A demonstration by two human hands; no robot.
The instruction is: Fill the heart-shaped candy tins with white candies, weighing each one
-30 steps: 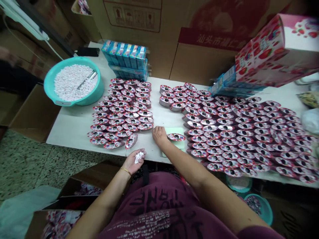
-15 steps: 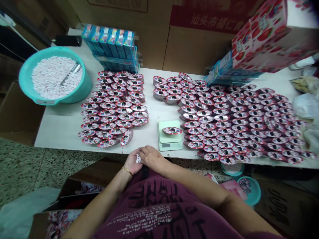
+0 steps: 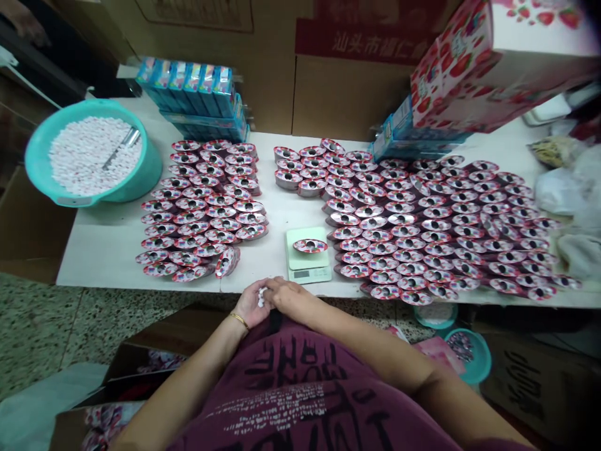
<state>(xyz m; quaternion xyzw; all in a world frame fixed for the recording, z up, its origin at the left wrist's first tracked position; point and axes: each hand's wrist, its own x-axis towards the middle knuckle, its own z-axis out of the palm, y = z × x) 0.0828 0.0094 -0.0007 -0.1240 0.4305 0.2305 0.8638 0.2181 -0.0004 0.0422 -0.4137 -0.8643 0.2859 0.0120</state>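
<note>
My left hand is cupped palm up at the table's front edge and holds several small white candies. My right hand reaches across, its fingers bent together at the candies in the left palm; what its fingertips hold is hidden. Just beyond the hands lies a pale green kitchen scale. One red-and-white pouch with a dark round opening stands on its plate. Many such open pouches stand in rows, a left block and a larger right block.
A turquoise basin of white candies with a metal scoop stands at the left. Blue boxes and a strawberry-print box are stacked at the back. Plastic bags lie at the right. Open cartons sit below the table.
The view has shifted slightly, so the table's things sit farther left. My right hand has drawn a little to the right, and more of the candies show in my left palm.
</note>
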